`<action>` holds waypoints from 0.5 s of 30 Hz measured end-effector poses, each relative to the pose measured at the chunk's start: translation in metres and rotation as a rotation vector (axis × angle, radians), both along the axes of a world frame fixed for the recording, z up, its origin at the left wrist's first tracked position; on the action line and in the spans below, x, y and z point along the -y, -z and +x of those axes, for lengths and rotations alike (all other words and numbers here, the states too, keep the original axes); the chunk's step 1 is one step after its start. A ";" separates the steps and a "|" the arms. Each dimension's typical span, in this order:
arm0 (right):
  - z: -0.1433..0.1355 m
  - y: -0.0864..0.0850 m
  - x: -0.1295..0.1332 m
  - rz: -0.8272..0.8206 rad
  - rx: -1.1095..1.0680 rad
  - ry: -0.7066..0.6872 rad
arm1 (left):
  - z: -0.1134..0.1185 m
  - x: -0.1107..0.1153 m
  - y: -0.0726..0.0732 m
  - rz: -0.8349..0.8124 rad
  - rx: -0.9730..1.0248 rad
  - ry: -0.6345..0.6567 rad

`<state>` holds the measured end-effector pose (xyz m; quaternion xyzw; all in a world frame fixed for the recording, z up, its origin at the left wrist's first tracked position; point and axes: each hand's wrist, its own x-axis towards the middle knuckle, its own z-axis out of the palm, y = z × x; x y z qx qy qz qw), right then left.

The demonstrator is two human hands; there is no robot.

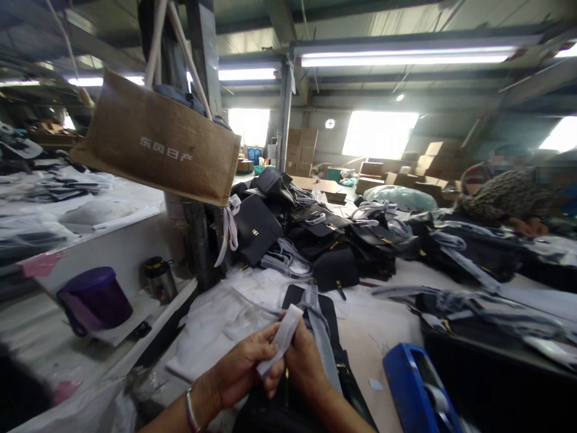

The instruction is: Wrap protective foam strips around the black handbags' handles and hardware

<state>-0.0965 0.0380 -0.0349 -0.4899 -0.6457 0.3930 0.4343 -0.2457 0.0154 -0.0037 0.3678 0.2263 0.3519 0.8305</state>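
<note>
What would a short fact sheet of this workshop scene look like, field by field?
Setting: workshop table under strip lights
Left hand: fingers pinch a white paper strip
Right hand: also on the strip, over a black bag with a grey wrapped strap
Behind: pile of black handbags
Hanging: jute tote
Left shelf: purple tub, steel flask
Lower right: blue tape dispenser
Far right: another person, bent over the table

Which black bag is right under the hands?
The flat black bag lying alone on the table, with a grey strap over it. The left hand and right hand pinch white paper above it. The other bags are heaped farther back.
</note>
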 end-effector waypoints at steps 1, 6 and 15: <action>0.004 -0.003 -0.001 0.020 0.073 0.009 | -0.001 0.001 -0.002 0.004 -0.015 -0.010; 0.038 -0.016 0.003 0.005 0.328 0.076 | -0.003 0.010 -0.006 0.022 -0.102 -0.102; 0.005 -0.032 0.037 -0.379 -0.527 -0.230 | 0.005 0.022 -0.007 0.320 -0.421 -0.187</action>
